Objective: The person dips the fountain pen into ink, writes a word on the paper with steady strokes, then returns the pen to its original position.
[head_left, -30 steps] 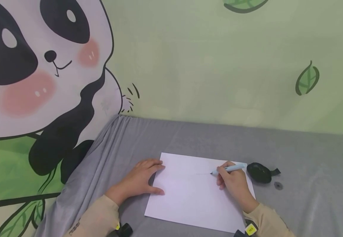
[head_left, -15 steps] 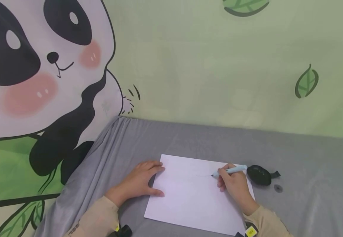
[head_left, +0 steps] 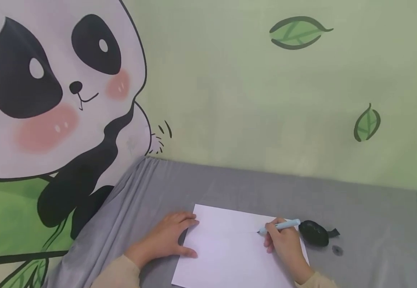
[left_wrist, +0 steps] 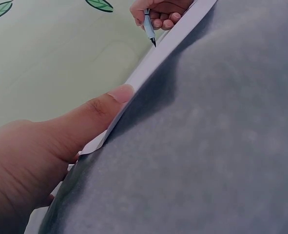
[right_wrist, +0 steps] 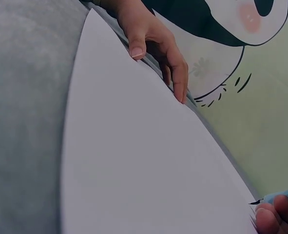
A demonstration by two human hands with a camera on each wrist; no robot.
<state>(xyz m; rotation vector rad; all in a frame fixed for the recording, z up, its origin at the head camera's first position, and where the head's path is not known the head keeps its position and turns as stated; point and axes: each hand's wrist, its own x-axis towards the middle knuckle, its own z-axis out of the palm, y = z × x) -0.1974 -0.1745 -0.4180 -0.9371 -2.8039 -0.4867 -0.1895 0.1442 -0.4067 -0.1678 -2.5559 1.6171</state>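
Note:
A sheet of white paper [head_left: 226, 256] lies on the grey cloth, with a faint thin line on its upper part. My right hand [head_left: 284, 242] pinches a light blue pen [head_left: 284, 225] between thumb and fingers, its dark tip right at the paper by the line's right end. My left hand [head_left: 168, 236] rests at the sheet's left edge, thumb and fingers spread apart over the border. In the left wrist view the thumb [left_wrist: 97, 112] lies along the paper's edge. The right wrist view shows the left hand's fingertips on the far edge and the pen tip low at right.
Just right of the paper sits a black, rounded object [head_left: 314, 233] with a short dark tab. A small grey disc [head_left: 337, 250] lies near it. The grey cloth [head_left: 374, 228] covers the table up to a wall [head_left: 230, 100] painted with a panda and leaves.
The head view has tilted upward, so the table and both hands sit lower in it. The pen tip has barely shifted on the paper, and the left hand stays at the sheet's edge.

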